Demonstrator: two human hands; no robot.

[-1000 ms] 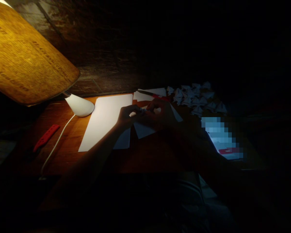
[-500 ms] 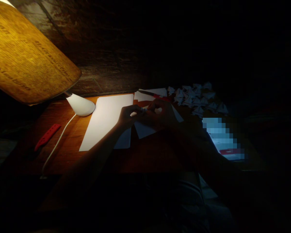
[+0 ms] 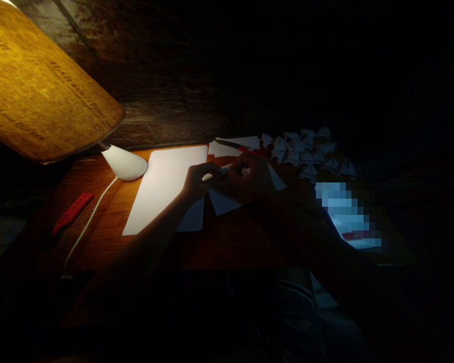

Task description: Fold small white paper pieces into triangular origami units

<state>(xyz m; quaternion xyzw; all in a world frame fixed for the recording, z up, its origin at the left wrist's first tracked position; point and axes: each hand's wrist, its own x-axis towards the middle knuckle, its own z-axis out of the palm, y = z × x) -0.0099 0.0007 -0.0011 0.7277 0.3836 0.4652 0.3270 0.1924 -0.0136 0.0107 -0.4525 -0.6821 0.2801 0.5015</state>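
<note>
Between my two hands is a small piece of folded paper (image 3: 224, 170), pale and mostly covered by fingers. My left hand (image 3: 199, 180) pinches it from the left, thumb and index finger closed on it. From the right, my right hand (image 3: 251, 176) grips the same paper with bent fingers, deep in shadow. Under the left wrist lies a stack of white paper sheets (image 3: 170, 176). A loose white sheet (image 3: 227, 200) is partly hidden beneath both hands. Behind them sit smaller cut sheets (image 3: 221, 146), with a dark blade and red handle (image 3: 251, 150) across them.
Several folded paper pieces (image 3: 297, 151) are heaped at the back right. A lit phone-like screen (image 3: 344, 217), blurred out, lies to the right. On the left stand a lamp base (image 3: 125, 164) with a yellow shade (image 3: 49, 85), a white cord (image 3: 91, 222) and a red strip (image 3: 72, 213).
Both hands stay in nearly the same place, still on the small folded paper. The view has shifted very slightly; nothing else visibly moved.
</note>
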